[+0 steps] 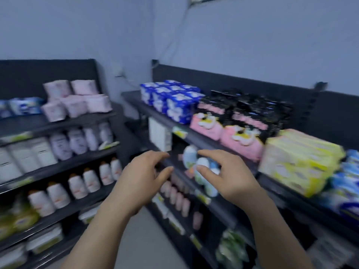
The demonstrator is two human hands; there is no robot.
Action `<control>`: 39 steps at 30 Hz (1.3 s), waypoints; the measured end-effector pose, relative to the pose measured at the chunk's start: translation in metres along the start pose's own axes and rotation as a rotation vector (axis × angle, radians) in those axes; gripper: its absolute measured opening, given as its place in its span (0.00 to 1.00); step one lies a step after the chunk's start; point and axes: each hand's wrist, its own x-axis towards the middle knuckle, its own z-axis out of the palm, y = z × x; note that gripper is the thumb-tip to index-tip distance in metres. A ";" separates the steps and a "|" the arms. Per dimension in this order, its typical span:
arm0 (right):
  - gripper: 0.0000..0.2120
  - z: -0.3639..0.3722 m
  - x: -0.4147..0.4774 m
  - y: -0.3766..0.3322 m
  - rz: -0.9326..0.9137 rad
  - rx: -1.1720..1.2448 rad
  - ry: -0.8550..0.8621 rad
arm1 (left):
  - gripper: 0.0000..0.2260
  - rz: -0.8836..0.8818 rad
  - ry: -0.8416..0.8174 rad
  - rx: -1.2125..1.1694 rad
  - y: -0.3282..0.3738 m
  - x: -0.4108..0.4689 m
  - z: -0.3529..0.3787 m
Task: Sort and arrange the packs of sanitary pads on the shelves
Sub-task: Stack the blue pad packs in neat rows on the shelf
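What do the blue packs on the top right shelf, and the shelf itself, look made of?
Blue packs: soft plastic film, likely glossy; the wrapping puffs and catches light, though blur hides detail. Shelf: probably dark painted metal, matte, with a thin flat edge.

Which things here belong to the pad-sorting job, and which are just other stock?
Job: blue packs, black-and-pink packs and yellow packs on the top right shelf; left hand and right hand, both holding nothing.

Not the job: lilac bottles and white bottles on the left shelves; round white containers behind the right hand.
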 end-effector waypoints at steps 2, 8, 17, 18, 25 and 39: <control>0.19 0.036 0.019 -0.035 -0.051 0.042 -0.060 | 0.16 -0.091 0.027 0.041 -0.042 -0.021 -0.029; 0.19 0.125 0.072 -0.132 -0.209 0.181 -0.131 | 0.13 -0.346 0.160 0.116 -0.134 -0.078 -0.101; 0.19 0.238 0.144 -0.224 -0.382 0.347 -0.262 | 0.17 -0.619 0.315 0.238 -0.246 -0.109 -0.160; 0.19 0.249 0.155 -0.231 -0.397 0.359 -0.276 | 0.17 -0.632 0.324 0.246 -0.258 -0.104 -0.164; 0.19 0.319 0.260 -0.264 -0.460 0.360 -0.311 | 0.18 -0.675 0.382 0.260 -0.351 -0.039 -0.186; 0.18 0.460 0.455 -0.322 -0.505 0.316 -0.349 | 0.20 -0.772 0.428 0.300 -0.562 0.062 -0.226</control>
